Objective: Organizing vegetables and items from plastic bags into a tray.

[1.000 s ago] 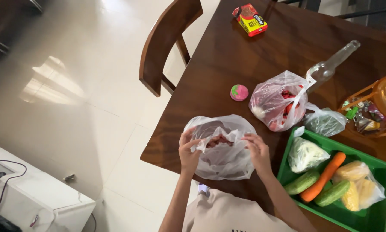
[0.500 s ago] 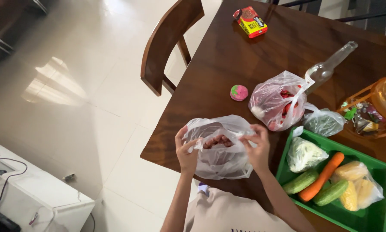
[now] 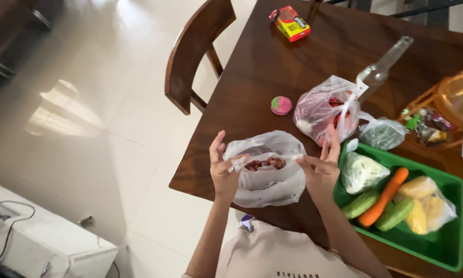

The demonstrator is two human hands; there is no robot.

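A translucent white plastic bag (image 3: 267, 183) lies on the dark wooden table (image 3: 272, 67) near its front edge. Its mouth is pulled apart and small reddish pieces (image 3: 265, 164) show inside. My left hand (image 3: 222, 172) pinches the bag's left rim between thumb and forefinger, the other fingers raised. My right hand (image 3: 321, 167) pinches the right rim in the same way, fingers spread upward.
A green tray (image 3: 450, 247) at right holds a carrot (image 3: 386, 195), two cucumbers, bagged corn and a bagged cabbage. Behind stand a bag with red contents (image 3: 324, 110), a small bag of greens, a clear glass bottle (image 3: 380, 69), a pink round thing (image 3: 281, 105), a red-yellow packet and a wooden chair (image 3: 190, 56).
Both hands have drawn the bag's mouth wider apart, so the reddish pieces show more. The fingers have lifted and spread. The view has shifted slightly.
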